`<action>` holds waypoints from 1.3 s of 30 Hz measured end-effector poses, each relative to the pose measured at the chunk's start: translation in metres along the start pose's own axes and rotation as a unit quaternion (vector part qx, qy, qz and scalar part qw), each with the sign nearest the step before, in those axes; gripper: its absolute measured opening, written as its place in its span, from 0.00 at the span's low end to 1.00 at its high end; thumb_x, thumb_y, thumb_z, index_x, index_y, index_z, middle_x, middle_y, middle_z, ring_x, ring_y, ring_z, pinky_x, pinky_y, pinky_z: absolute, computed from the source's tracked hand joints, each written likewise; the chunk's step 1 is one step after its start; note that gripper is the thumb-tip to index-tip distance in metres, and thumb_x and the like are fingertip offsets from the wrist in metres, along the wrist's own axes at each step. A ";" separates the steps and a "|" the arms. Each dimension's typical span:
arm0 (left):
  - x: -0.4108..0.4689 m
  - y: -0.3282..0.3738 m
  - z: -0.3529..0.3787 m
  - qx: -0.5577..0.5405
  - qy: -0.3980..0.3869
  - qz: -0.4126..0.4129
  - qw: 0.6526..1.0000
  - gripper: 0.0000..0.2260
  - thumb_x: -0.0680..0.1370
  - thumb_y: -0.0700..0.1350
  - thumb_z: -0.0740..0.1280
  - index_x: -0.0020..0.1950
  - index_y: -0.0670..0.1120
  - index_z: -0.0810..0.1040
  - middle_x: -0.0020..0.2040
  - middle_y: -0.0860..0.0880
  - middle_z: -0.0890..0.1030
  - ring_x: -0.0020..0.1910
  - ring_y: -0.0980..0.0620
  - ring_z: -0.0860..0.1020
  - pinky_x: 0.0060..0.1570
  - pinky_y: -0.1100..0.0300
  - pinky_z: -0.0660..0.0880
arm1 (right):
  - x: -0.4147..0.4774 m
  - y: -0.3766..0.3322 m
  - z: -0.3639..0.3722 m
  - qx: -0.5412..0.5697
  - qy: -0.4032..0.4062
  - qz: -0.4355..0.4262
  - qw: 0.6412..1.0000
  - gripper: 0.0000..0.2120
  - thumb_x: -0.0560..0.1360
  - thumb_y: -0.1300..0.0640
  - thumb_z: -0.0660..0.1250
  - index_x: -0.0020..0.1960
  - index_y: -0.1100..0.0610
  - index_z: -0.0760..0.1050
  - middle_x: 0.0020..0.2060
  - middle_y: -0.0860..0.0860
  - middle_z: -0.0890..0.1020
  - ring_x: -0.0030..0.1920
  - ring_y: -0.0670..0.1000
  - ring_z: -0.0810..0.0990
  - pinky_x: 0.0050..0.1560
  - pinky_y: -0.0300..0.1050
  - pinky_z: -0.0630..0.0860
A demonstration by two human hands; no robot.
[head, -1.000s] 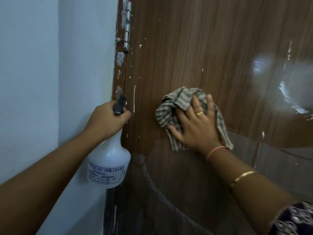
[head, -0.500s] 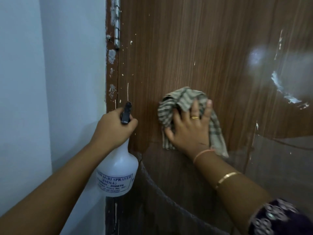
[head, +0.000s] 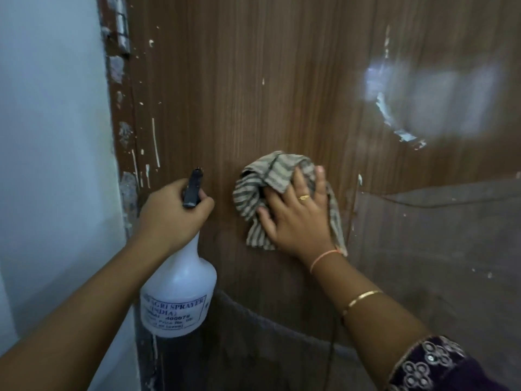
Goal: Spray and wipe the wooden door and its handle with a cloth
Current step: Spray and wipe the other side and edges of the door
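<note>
The striped cloth lies bunched against the brown wood-grain door, about mid-panel. The right hand lies flat on the cloth's right half, fingers straight and spread, pressing it to the wood. The cloth's left folds and a strip on its right stick out past the palm. A gold ring sits on one finger. Below the cloth, the wrist carries an orange thread, the forearm a gold bangle, and lower still comes a dark embroidered sleeve.

Just left of the cloth, apart from it, the left hand is curled round the neck of a white spray bottle. Its dark nozzle rises above the knuckles and its printed body hangs below. Far left of the cloth is a pale wall. Up and left of it, a paint-flecked hinge sits on the door's edge. White paint specks dot the wood left of the cloth, and a glare patch lies upper right of it.
</note>
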State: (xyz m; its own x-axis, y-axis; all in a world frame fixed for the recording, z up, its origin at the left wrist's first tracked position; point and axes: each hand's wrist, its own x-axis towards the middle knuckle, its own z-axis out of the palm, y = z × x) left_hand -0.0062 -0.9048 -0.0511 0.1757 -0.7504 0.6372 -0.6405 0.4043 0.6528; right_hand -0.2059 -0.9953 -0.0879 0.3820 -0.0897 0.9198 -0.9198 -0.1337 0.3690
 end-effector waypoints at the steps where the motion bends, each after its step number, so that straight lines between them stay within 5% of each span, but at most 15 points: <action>1: -0.001 0.004 0.006 -0.006 -0.003 0.005 1.000 0.08 0.74 0.48 0.65 0.40 0.45 0.77 0.39 0.44 0.82 0.43 0.44 0.80 0.47 0.45 0.75 | -0.008 0.018 -0.006 -0.013 0.003 0.014 1.000 0.18 0.75 0.46 0.63 0.59 0.55 0.80 0.59 0.56 0.80 0.66 0.61 0.71 0.70 0.69 0.55; 5: -0.010 0.026 0.035 -0.061 -0.033 0.023 0.997 0.06 0.76 0.45 0.65 0.41 0.44 0.78 0.41 0.42 0.82 0.44 0.42 0.81 0.50 0.41 0.76 | -0.042 0.095 -0.034 -0.084 -0.015 0.090 0.992 0.20 0.74 0.46 0.62 0.57 0.58 0.80 0.55 0.61 0.80 0.63 0.64 0.70 0.68 0.71 0.56; 9: -0.019 0.048 0.056 -0.112 -0.073 0.039 0.990 0.11 0.72 0.51 0.64 0.41 0.43 0.78 0.40 0.41 0.82 0.44 0.41 0.81 0.50 0.38 0.76 | -0.072 0.158 -0.057 -0.138 -0.060 0.219 0.964 0.25 0.71 0.46 0.60 0.56 0.64 0.76 0.53 0.67 0.78 0.60 0.72 0.71 0.66 0.75 0.55; 14: -0.018 0.072 0.076 -0.110 -0.096 0.090 0.985 0.08 0.76 0.46 0.65 0.41 0.43 0.77 0.39 0.43 0.82 0.42 0.43 0.81 0.49 0.41 0.77 | -0.053 0.136 -0.058 -0.113 -0.054 0.367 0.922 0.21 0.71 0.54 0.56 0.43 0.69 0.81 0.52 0.78 0.74 0.59 0.80 0.67 0.62 0.82 0.51; 16: -0.017 0.080 0.081 -0.104 -0.099 0.108 0.984 0.07 0.76 0.44 0.65 0.41 0.43 0.77 0.38 0.43 0.82 0.42 0.44 0.80 0.48 0.43 0.77 | -0.037 0.108 -0.049 -0.097 -0.047 0.356 0.928 0.24 0.74 0.50 0.55 0.48 0.68 0.80 0.55 0.79 0.72 0.63 0.80 0.62 0.64 0.80 0.48; 19: -0.016 0.090 0.089 -0.105 -0.106 0.132 0.980 0.07 0.75 0.45 0.64 0.41 0.43 0.77 0.38 0.44 0.81 0.41 0.45 0.80 0.46 0.46 0.76 | -0.030 0.083 -0.036 -0.070 -0.032 0.238 0.968 0.24 0.74 0.46 0.59 0.60 0.63 0.74 0.59 0.67 0.73 0.67 0.71 0.61 0.70 0.72 0.44; 22: -0.016 0.102 0.096 -0.114 -0.120 0.152 0.974 0.10 0.74 0.50 0.64 0.41 0.44 0.77 0.37 0.45 0.81 0.40 0.45 0.80 0.43 0.47 0.76 | -0.032 0.092 -0.036 -0.071 -0.025 0.129 0.989 0.21 0.73 0.49 0.60 0.61 0.60 0.76 0.57 0.63 0.78 0.67 0.67 0.64 0.70 0.71 0.47; 26: -0.018 0.116 0.115 -0.118 -0.144 0.164 0.969 0.08 0.75 0.44 0.66 0.36 0.45 0.74 0.30 0.51 0.77 0.31 0.51 0.75 0.33 0.57 0.69 | -0.044 0.140 -0.052 -0.068 -0.028 0.071 0.995 0.21 0.74 0.51 0.60 0.62 0.60 0.77 0.61 0.60 0.77 0.68 0.64 0.65 0.71 0.68 0.51; 30: -0.023 0.131 0.134 -0.145 -0.178 0.185 0.956 0.07 0.75 0.43 0.66 0.37 0.45 0.74 0.28 0.52 0.74 0.28 0.57 0.71 0.33 0.62 0.67 | -0.065 0.218 -0.075 -0.105 -0.041 0.207 0.972 0.24 0.70 0.52 0.57 0.60 0.64 0.77 0.58 0.65 0.78 0.65 0.69 0.67 0.71 0.67 0.49; 34: -0.029 0.146 0.153 -0.168 -0.190 0.203 0.946 0.07 0.75 0.42 0.66 0.37 0.45 0.73 0.29 0.52 0.73 0.29 0.55 0.71 0.33 0.61 0.68 | -0.081 0.263 -0.101 -0.092 0.009 0.415 0.905 0.27 0.76 0.53 0.55 0.63 0.74 0.70 0.63 0.72 0.71 0.68 0.74 0.62 0.70 0.71 0.49; 36: -0.031 0.152 0.161 -0.179 -0.194 0.207 0.942 0.08 0.75 0.41 0.66 0.36 0.46 0.72 0.28 0.52 0.72 0.29 0.55 0.71 0.33 0.60 0.68 | -0.084 0.271 -0.105 -0.061 0.039 0.506 0.860 0.31 0.78 0.47 0.51 0.69 0.70 0.66 0.71 0.69 0.63 0.74 0.68 0.52 0.74 0.63 0.41; 39: -0.034 0.163 0.173 -0.188 -0.207 0.217 0.935 0.09 0.75 0.41 0.66 0.35 0.46 0.72 0.28 0.52 0.72 0.30 0.54 0.71 0.33 0.59 0.69 | -0.094 0.273 -0.097 -0.059 0.034 0.497 0.865 0.31 0.79 0.42 0.45 0.69 0.59 0.72 0.75 0.59 0.60 0.77 0.58 0.49 0.73 0.53 0.33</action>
State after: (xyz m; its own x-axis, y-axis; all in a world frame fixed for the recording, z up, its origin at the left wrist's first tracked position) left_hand -0.2454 -0.9037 -0.0372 -0.3949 -0.5794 0.7130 -0.2632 0.8149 0.5164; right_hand -0.5013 -0.9276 -0.0610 -0.6052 -0.0430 0.7949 -0.7953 0.0777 -0.6012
